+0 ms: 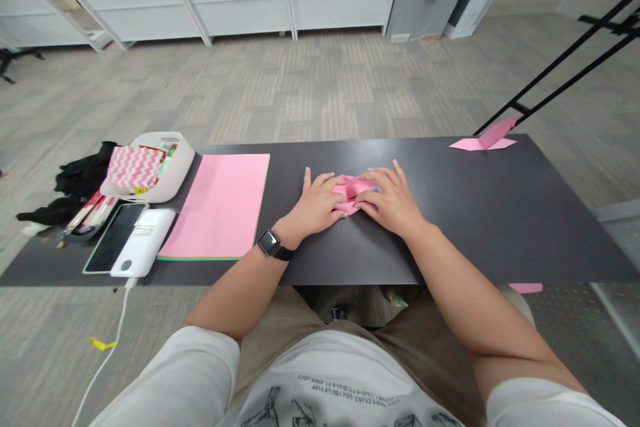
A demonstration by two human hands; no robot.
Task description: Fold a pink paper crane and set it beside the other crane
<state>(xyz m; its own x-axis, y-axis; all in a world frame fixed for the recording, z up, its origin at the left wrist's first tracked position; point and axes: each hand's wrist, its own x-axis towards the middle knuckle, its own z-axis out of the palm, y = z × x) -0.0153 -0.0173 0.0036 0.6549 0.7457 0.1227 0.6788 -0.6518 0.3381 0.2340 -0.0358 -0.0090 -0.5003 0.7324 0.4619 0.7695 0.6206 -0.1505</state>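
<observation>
A small piece of folded pink paper (353,188) lies on the dark tabletop in front of me, with raised flaps and a dark gap in its middle. My left hand (320,201) grips its left side, thumb on the near edge and fingers over the far part. On the right side, my right hand (390,199) holds it with the thumb and fingers at the near and far edges. Both hands rest low over the table and partly hide the paper. A black watch (270,243) is on my left wrist.
Left of my hands lies a stack of pink paper sheets (220,203). Beyond it are a white power bank (143,243), a phone (115,237), a white basket (181,163) and black cloth (85,173). A folded pink paper figure (487,139) stands at the far right corner.
</observation>
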